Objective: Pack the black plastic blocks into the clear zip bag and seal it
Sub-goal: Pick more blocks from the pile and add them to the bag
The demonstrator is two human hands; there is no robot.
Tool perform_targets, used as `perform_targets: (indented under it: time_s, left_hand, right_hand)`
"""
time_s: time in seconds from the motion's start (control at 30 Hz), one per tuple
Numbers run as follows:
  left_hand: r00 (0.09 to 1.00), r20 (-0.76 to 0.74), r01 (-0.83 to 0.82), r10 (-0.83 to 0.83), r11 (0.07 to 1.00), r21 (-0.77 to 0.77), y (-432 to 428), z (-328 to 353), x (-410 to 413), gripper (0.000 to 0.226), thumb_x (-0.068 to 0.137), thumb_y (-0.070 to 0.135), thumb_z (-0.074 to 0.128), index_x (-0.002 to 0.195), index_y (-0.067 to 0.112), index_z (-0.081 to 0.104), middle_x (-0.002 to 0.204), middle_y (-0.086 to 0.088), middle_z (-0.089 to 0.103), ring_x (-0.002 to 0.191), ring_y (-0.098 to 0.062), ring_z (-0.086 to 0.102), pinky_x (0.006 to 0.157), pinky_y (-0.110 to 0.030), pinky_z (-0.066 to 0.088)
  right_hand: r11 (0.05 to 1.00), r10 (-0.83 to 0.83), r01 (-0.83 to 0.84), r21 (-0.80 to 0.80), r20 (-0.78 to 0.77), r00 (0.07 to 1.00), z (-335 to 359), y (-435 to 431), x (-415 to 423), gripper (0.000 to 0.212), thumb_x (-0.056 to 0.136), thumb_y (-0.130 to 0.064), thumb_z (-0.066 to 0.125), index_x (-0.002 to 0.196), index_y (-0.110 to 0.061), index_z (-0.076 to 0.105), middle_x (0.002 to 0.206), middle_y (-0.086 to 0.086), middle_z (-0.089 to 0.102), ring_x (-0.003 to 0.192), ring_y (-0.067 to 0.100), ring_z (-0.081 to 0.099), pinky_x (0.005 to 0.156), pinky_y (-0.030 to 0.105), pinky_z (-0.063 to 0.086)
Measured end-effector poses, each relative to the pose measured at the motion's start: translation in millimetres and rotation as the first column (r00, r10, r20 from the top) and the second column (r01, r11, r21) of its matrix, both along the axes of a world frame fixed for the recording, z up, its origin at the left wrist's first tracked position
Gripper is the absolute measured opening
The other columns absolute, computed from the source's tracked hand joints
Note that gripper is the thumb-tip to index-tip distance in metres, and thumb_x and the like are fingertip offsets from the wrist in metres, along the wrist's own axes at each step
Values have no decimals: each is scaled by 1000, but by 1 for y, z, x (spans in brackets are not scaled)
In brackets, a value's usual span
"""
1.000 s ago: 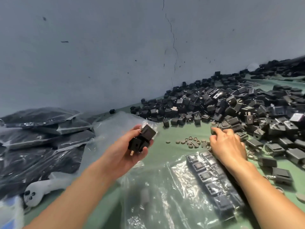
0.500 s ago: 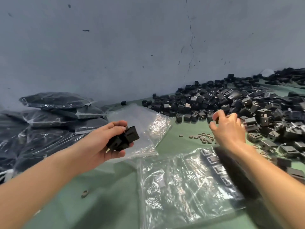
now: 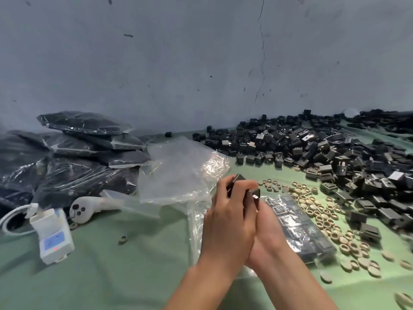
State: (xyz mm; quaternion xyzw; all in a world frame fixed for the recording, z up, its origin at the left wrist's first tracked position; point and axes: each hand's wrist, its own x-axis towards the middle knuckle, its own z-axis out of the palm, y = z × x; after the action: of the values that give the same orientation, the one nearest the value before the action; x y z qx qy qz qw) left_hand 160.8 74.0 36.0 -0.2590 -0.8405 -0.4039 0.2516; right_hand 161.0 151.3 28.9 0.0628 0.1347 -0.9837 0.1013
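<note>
My left hand [image 3: 230, 220] grips a small stack of black plastic blocks [image 3: 244, 186] just above the clear zip bag [image 3: 196, 222]. The bag lies flat on the green table and holds a row of black blocks [image 3: 299, 231] along its right side. My right hand [image 3: 271, 233] is pressed against the left from underneath. It reaches up to a block with a metal pin [image 3: 256, 195], and the left hand hides its fingertips. A big loose pile of black blocks [image 3: 335, 153] covers the table's right side.
Empty clear bags [image 3: 178, 173] lie behind the hands. Filled, sealed bags [image 3: 78, 153] are stacked at the left by the wall. Beige rings [image 3: 324, 218] are scattered right of the zip bag. A white box device [image 3: 53, 238] and a white controller [image 3: 82, 211] lie at the left.
My right hand came back from the block pile and met my left hand. The left hand moved right with its blocks, over the zip bag. The camera view shifted left.
</note>
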Motion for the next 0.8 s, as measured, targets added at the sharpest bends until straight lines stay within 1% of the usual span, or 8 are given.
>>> perform_targets:
  time_s: [0.07,0.13,0.2,0.3,0.47,0.6,0.7,0.8]
  left_hand:
    - [999,42,22,-23,1000,6,-1,-11,2,19,98,33,40,114,40,48,129,12,42,107,-15,57,77,-38,55]
    - [986,127,95,-105,992,83,-6,-20,5,20,99,26,43,114,37,50,127,12,43,111,-15,53,88,-40,53]
    - [975,189,82,-120,977,197,-11,-25,7,22,98,25,44,112,38,53,123,16,46,112,-12,52,95,-41,49]
    - [971,215,28,-103,944,328,-14,-24,7,24,98,20,47,106,42,54,113,21,50,115,-8,50,103,-42,44]
    - [965,188,72,-180,879,471,-21,-9,4,30,102,25,49,119,49,53,117,17,57,109,-3,58,92,-24,50]
    - [966,220,-7,-133,842,539,-57,-5,-12,31,102,34,51,129,48,47,109,23,64,98,3,65,79,-11,51]
    - [889,455,-249,39,877,411,-102,-16,-40,23,98,40,56,117,32,45,101,8,70,88,-7,69,77,-23,54]
    - [799,563,-257,211,966,3,-137,-38,-47,20,92,42,61,107,35,49,95,13,65,91,-13,63,77,-24,47]
  right_hand:
    - [999,-32,30,33,57,998,-11,4,2,33,95,-31,49,95,-7,72,97,8,67,87,24,67,89,29,48]
    - [997,-18,11,73,104,994,-15,2,3,31,92,-34,52,105,-10,68,109,6,63,101,25,63,109,32,39]
    - [996,10,-24,86,157,988,-18,-5,3,31,89,-33,52,113,-16,61,117,5,58,112,24,57,116,35,31]
    - [998,2,-16,62,210,978,-17,-17,-2,27,92,-32,49,106,-17,65,105,3,64,107,20,63,103,29,43]
    - [992,-114,101,71,203,973,-20,-18,-14,36,98,-27,48,100,1,70,82,9,72,71,21,73,65,29,59]
    - [996,-78,65,57,267,960,-17,-9,-13,38,81,-30,56,103,-3,69,99,14,72,82,27,70,76,35,58]
    - [988,-151,151,23,297,943,-15,6,-13,37,87,-32,58,115,-10,66,96,14,71,71,26,70,61,34,61]
    - [985,-173,161,66,281,944,-10,21,-15,43,78,-26,60,118,-8,62,99,13,69,71,23,68,57,30,59]
